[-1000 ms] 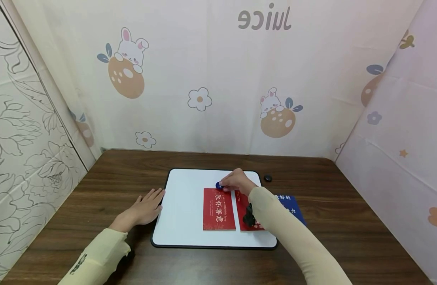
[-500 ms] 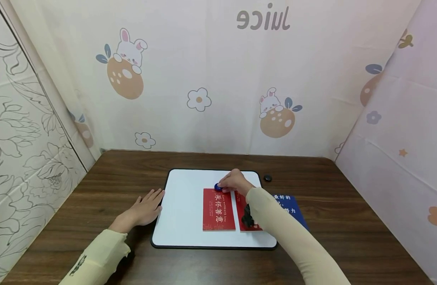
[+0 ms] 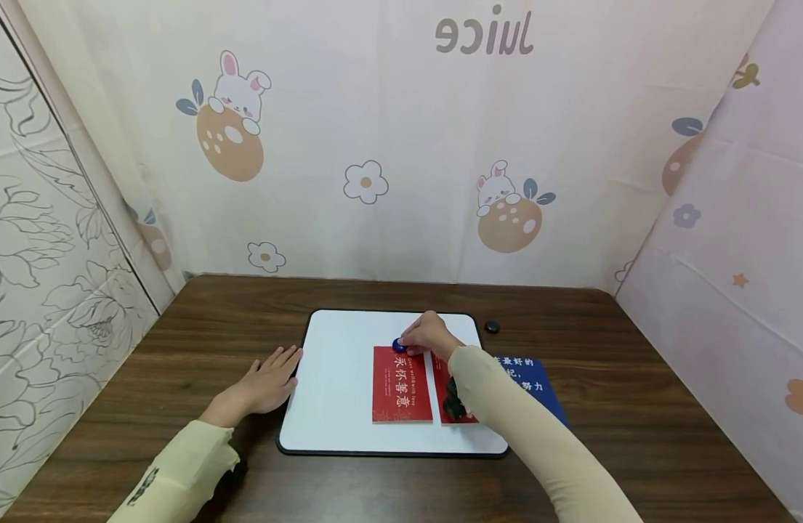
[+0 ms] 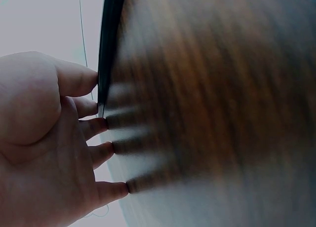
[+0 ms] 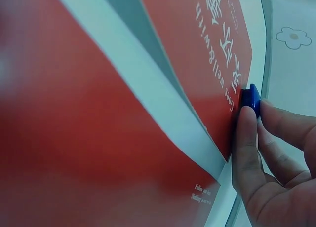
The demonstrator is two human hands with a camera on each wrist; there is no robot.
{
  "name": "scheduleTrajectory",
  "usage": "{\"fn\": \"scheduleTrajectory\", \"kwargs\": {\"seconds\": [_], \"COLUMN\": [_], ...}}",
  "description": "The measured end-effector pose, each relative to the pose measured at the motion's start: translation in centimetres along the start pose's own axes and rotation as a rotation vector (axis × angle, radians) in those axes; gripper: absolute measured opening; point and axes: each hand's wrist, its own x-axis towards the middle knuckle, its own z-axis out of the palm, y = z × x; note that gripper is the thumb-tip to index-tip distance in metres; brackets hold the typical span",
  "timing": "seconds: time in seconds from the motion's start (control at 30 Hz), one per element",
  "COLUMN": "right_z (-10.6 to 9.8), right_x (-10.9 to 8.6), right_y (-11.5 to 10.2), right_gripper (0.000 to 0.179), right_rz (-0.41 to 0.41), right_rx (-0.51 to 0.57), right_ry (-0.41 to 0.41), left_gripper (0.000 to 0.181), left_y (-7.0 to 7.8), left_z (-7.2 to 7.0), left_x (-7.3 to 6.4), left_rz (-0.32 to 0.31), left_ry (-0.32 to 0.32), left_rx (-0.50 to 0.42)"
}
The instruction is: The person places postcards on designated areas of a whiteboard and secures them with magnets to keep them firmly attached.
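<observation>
Between the thumb and fingers of my right hand [image 3: 430,335] is a small blue magnet [image 3: 397,345], at the upper edge of a red card [image 3: 389,398] with white lettering. The right wrist view shows the pinched magnet [image 5: 251,99] close against that card. A second red card [image 3: 443,370] lies beside it on the whiteboard [image 3: 332,385], partly hidden under my right wrist. My left hand [image 3: 264,381] rests at the board's left side with its fingers extended. In the left wrist view, its thumb touches the black frame [image 4: 109,44] and its other fingertips reach the tabletop.
A blue card [image 3: 535,381] with white writing lies right of the board, partly behind my right forearm. A small black disc [image 3: 492,327] sits beyond the board's upper right corner. The wooden table [image 3: 636,407] backs onto a printed curtain [image 3: 309,218].
My right hand has moved the blue magnet slightly left and toward me, onto the card's upper edge. More of the blue card shows. The left hand has stayed put.
</observation>
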Motion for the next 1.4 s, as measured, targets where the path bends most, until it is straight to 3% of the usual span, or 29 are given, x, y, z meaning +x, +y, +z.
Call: {"fn": "scheduleTrajectory", "kwargs": {"seconds": [0.53, 1.0, 1.4], "right_z": [0.04, 0.17, 0.11], "right_x": [-0.43, -0.5, -0.82], "right_y": [-0.05, -0.71, -0.76], "right_gripper": [0.017, 0.013, 0.014], "right_rz": [-0.042, -0.132, -0.122], "right_rx": [-0.019, -0.18, -0.167], "right_ry": [0.003, 0.012, 0.017], "left_gripper": [0.056, 0.056, 0.056], "left_y": [-0.09, -0.01, 0.02], "left_z": [0.14, 0.05, 0.04], "left_x": [0.26, 0.09, 0.08], "left_rz": [0.0, -0.001, 0.003], "left_ry": [0.01, 0.004, 0.002], "left_rx": [0.008, 0.007, 0.0]}}
